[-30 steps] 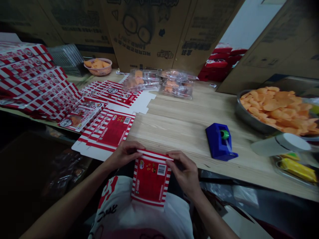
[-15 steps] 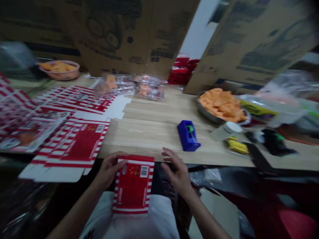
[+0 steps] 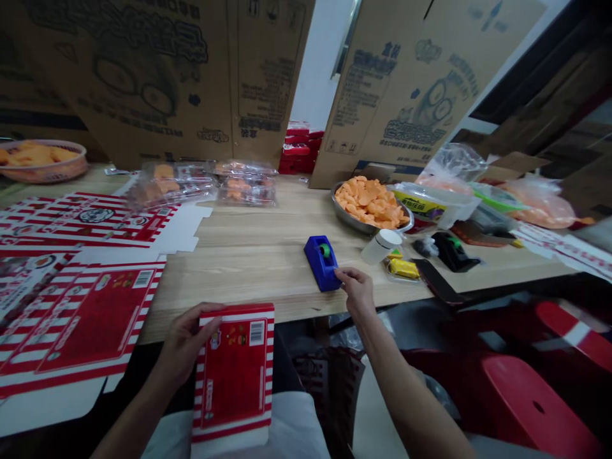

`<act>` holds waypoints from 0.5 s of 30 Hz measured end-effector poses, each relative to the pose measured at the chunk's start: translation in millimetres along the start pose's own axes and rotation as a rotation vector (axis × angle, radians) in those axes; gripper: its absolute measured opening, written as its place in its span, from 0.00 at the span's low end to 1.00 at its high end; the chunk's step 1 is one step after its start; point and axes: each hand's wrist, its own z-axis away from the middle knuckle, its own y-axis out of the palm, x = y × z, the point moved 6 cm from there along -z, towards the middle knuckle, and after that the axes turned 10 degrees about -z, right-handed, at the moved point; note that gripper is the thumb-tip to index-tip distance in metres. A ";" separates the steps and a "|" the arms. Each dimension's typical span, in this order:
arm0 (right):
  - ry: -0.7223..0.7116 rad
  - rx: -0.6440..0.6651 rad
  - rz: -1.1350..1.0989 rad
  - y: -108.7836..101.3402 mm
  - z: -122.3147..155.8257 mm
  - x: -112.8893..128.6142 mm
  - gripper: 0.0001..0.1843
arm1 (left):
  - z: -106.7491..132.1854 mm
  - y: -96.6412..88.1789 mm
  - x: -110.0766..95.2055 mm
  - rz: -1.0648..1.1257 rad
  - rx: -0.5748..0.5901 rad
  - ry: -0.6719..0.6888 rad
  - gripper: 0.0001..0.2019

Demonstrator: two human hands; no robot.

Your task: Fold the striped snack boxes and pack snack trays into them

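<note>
Pinching the striped box [image 3: 234,376] above my lap [image 3: 296,421], my left hand [image 3: 184,341] is pointing inward; my outstretched right hand [image 3: 358,292] is touching the blue tape dispenser [image 3: 318,262], whether pinching I cannot tell.

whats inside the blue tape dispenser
The blue tape dispenser holds a roll with a green core. The dispenser's body covers the roll's lower part, so that cannot be seen.
</note>
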 end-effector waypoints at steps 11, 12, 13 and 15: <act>-0.085 -0.040 -0.209 -23.2 28.5 -26.0 0.14 | -46.0 0.8 -46.6 -0.208 0.251 0.061 0.12; -0.077 -0.037 -0.200 -24.2 28.3 -30.2 0.14 | -47.9 5.1 -47.8 -0.215 0.306 0.050 0.12; -0.066 -0.034 -0.199 -24.8 28.8 -33.2 0.14 | -49.2 9.4 -48.4 -0.225 0.358 0.041 0.11; -0.024 -0.006 -0.194 -21.8 33.8 -34.3 0.14 | -49.9 18.1 -47.3 -0.233 0.463 0.011 0.10</act>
